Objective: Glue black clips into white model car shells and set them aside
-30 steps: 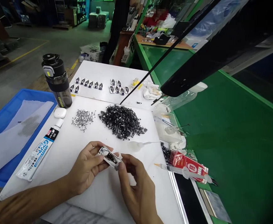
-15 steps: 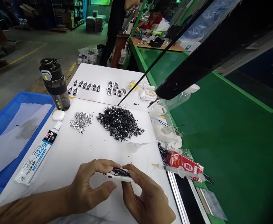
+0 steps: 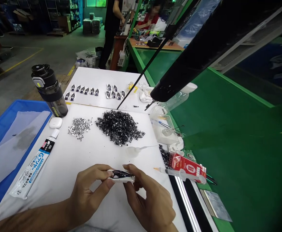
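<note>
A small black-and-white pointed oval part (image 3: pixel 122 175) is held between both hands above the white work surface (image 3: pixel 102 154). My left hand (image 3: pixel 90 190) pinches its left end between thumb and index finger. On its right end, my right hand (image 3: pixel 148 196) grips with bent fingers; some fingertips are hidden behind the part. Beyond the hands lie a pile of small black clip-like pieces (image 3: pixel 117 125) and a smaller heap of silver metal pieces (image 3: pixel 80 127). A translucent squeeze bottle with a thin nozzle (image 3: pixel 133 151) lies just ahead of the hands.
At left are a glue tube (image 3: pixel 33 167), a white case (image 3: pixel 55 122), a drink bottle (image 3: pixel 50 91) and a blue tray (image 3: pixel 38 135). Several similar parts (image 3: pixel 92 91) stand in rows farther back. A syringe (image 3: pixel 174 174) and red box (image 3: pixel 186 166) lie right. A black pole (image 3: pixel 179 67) slants overhead.
My left thumb has come up to the part, closing the gap below it. The part has turned slightly, showing more of its black face. The whole view has shifted a little.
</note>
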A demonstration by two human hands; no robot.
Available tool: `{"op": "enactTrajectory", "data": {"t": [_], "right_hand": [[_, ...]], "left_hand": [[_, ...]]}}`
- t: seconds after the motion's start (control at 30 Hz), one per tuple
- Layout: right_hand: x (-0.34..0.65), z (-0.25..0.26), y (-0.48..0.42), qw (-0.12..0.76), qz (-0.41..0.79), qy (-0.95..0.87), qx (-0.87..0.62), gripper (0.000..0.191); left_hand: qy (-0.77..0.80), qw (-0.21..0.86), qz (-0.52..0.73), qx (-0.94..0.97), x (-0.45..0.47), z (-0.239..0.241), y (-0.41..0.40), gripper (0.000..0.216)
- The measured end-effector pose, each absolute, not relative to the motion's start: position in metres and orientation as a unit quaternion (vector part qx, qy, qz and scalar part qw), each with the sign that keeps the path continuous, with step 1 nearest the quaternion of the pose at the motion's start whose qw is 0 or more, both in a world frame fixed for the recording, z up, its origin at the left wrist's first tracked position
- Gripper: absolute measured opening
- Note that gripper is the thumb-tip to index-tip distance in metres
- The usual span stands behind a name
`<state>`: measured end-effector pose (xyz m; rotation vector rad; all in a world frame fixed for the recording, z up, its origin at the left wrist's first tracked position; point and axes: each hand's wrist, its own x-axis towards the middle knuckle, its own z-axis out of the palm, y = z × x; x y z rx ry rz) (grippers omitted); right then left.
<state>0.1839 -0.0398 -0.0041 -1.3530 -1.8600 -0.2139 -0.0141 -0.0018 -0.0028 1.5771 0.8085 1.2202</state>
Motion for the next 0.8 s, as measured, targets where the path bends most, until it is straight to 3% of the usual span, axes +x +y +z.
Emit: {"op": "enactTrajectory", "data": {"t": [0.17, 0.53, 0.8], "right_hand": [[0.186, -0.008, -0.036, 0.371, -0.108, -0.766, -0.514, 0.035], [0.181, -0.011, -0.031, 0.383, -0.123, -0.769, -0.496, 0.029], [0.182, -0.021, -0.038, 0.400, -0.073, -0.710, -0.575, 0.036]], "left_hand": [[0.370, 0.468, 0.506, 0.624, -0.015, -0.004, -0.003, 0.013], [0.361, 0.462, 0.526, 0.616, -0.015, -0.004, -0.001, 0.023], [0.382, 0.515, 0.465, 0.610, -0.013, -0.005, 0.002, 0.006]]}}
